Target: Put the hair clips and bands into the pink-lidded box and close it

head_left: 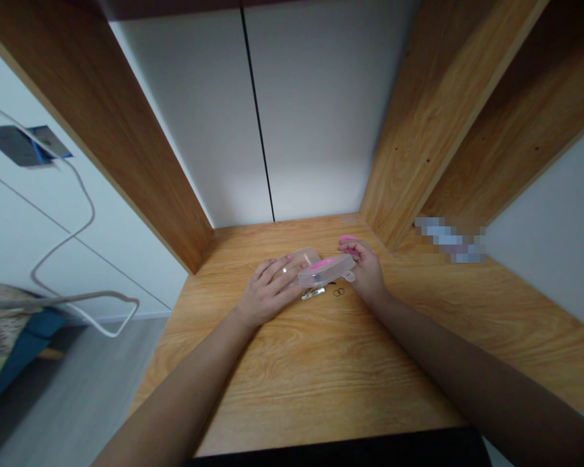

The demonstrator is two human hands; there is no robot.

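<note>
A small clear plastic box (pixel 327 270) with something pink inside is held just above the wooden desk (pixel 321 363). My right hand (pixel 365 269) grips its right end, fingers curled round it, a pink item at the fingertips. My left hand (pixel 267 288) lies with fingers stretched out over a second clear plastic piece (pixel 304 256), perhaps the lid, pressing it to the desk. Below the box lie a metal hair clip (pixel 313 294) and small dark rings (pixel 339 292).
Wooden side panels (pixel 126 149) wall the desk on the left and right, with a white back panel (pixel 272 110) behind. A white cable (pixel 78 259) hangs at the left over a grey floor. A blue cushioned seat (pixel 10 344) stands at far left.
</note>
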